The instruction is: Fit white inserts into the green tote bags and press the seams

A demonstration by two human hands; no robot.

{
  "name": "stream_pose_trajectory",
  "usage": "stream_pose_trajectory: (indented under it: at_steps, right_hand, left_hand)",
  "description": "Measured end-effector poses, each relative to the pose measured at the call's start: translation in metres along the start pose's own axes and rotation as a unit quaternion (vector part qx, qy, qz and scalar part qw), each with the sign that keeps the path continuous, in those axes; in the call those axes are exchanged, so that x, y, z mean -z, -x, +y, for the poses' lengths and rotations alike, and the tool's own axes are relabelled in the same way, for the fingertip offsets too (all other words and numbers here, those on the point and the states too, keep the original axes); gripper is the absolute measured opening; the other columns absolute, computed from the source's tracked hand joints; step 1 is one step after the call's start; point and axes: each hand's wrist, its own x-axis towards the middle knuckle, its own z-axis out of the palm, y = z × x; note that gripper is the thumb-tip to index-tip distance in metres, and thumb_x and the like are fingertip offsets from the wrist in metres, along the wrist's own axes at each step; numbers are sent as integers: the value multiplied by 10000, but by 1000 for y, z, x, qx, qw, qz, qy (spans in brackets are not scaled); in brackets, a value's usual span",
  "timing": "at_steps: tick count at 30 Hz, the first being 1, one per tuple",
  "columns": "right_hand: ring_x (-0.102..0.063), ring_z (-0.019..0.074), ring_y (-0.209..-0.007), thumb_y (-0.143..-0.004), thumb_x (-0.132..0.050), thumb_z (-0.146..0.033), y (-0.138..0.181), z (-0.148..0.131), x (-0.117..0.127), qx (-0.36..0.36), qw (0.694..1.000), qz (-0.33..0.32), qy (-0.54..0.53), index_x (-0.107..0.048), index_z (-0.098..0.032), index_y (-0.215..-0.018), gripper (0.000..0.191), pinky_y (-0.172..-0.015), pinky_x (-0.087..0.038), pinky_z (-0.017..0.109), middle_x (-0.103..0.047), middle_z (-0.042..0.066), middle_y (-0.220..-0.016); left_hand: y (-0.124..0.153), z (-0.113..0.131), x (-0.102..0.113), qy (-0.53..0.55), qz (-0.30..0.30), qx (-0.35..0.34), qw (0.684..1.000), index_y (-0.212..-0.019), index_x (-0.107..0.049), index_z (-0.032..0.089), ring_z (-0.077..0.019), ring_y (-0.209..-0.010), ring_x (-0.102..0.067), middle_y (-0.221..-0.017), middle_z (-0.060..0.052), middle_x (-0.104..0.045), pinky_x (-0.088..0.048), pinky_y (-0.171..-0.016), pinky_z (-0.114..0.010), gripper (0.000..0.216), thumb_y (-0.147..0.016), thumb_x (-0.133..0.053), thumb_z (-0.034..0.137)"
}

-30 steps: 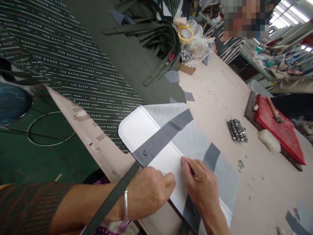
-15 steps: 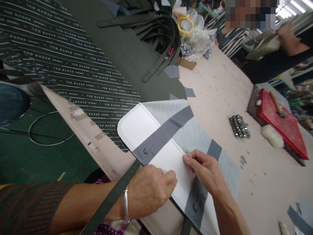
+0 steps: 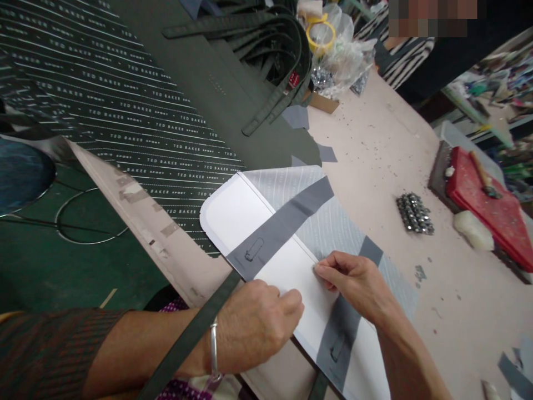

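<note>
A white panel with a rounded end lies aslant at the table's near edge, joined along a seam to pale striped lining. Two grey strips cross it: an upper strip and a lower strip, each with a stitched outline. My left hand is curled closed over the panel's near edge; what its fingers hold is hidden. With thumb and forefinger pinched, my right hand touches the seam; anything between the tips is too small to name. A dark green strap passes across my left wrist.
Dark printed fabric covers the left of the table. Behind are a bundle of straps and a yellow tape roll. Small metal parts and a red board lie right. Another person stands beyond.
The view has shifted slightly, so the things on the right sit further right. Both hands keep nearly the same places on the panel. The other person's raised arm is out of view.
</note>
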Motion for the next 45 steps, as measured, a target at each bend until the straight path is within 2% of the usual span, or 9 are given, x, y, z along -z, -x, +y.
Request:
stream_pose_trajectory:
  at_steps: [5, 10, 15, 18, 26, 29, 37, 40, 45]
  right_hand:
    - [-552, 135, -564, -782, -583, -332, -5, -15, 1, -36, 996, -3, 79, -592, -206, -591, 229, -584, -392, 287, -638, -11, -573]
    - [-616, 166, -574, -773, -583, -342, -5, -14, -2, -68, 997, -18, 23, -588, -206, -620, 205, -600, -437, 302, -668, 9, -583]
    - [-559, 146, -550, -806, -568, -428, 5, 1, -14, -8, 999, 52, -9, -608, -210, -672, 259, -587, -417, 295, -631, -13, -568]
    - [-546, 143, -544, -813, -554, -438, 7, 2, -19, -9, 996, 86, 1, -608, -212, -660, 279, -580, -405, 294, -619, -15, -555]
    - [-573, 150, -516, -724, -601, -415, -5, -5, -11, -71, 994, 7, -78, -580, -202, -628, 234, -560, -468, 295, -626, 2, -550]
    - [-590, 154, -519, -730, -590, -408, -4, -7, -10, -75, 996, 12, -52, -575, -206, -638, 223, -568, -475, 297, -638, 4, -552]
    - [-616, 165, -536, -786, -560, -403, 5, -7, -21, -63, 995, 75, 8, -599, -215, -661, 230, -582, -472, 304, -666, 11, -566]
    - [-605, 159, -516, -756, -606, -391, 3, -4, -22, -72, 994, 76, -32, -606, -210, -661, 205, -563, -478, 298, -654, 5, -542]
    - [-600, 143, -485, -705, -653, -394, 1, -5, -20, -118, 980, 37, -159, -600, -181, -654, 226, -514, -501, 274, -642, 15, -525]
  left_hand:
    - [0, 1, -1, -4, -1, -1, 1000, -960, -520, 176, -178, -582, -516, -867, 8, -535, -385, -437, -375, 57, -905, -506, 169]
    - [0, 1, -3, -4, 5, 1, 1000, -948, -515, 182, -183, -591, -520, -868, 8, -534, -395, -450, -379, 42, -914, -491, 172]
    - [1, 1, -4, -14, 4, -2, 1000, -951, -516, 180, -182, -586, -521, -864, 5, -535, -380, -438, -377, 45, -908, -500, 177]
    - [1, 2, -4, -14, 11, 2, 1000, -960, -516, 182, -183, -594, -526, -870, 7, -536, -391, -448, -380, 57, -904, -510, 190]
    - [2, 2, -5, -9, 10, 7, 1000, -944, -511, 185, -175, -595, -518, -873, 12, -529, -376, -442, -373, 49, -898, -522, 201]
    - [3, 2, -5, -7, 12, 5, 1000, -942, -513, 185, -177, -590, -510, -866, 11, -520, -372, -437, -374, 40, -902, -507, 192]
    - [2, 2, -5, -1, 12, 0, 1000, -926, -520, 178, -177, -578, -502, -855, 2, -519, -367, -427, -368, 32, -901, -500, 172]
    - [1, 1, -5, -2, 10, 0, 1000, -921, -518, 180, -176, -576, -502, -853, 2, -518, -364, -427, -371, 31, -902, -497, 169]
    - [1, 1, -6, -2, 13, 0, 1000, -928, -510, 181, -175, -582, -510, -860, 0, -523, -362, -432, -369, 30, -901, -501, 173]
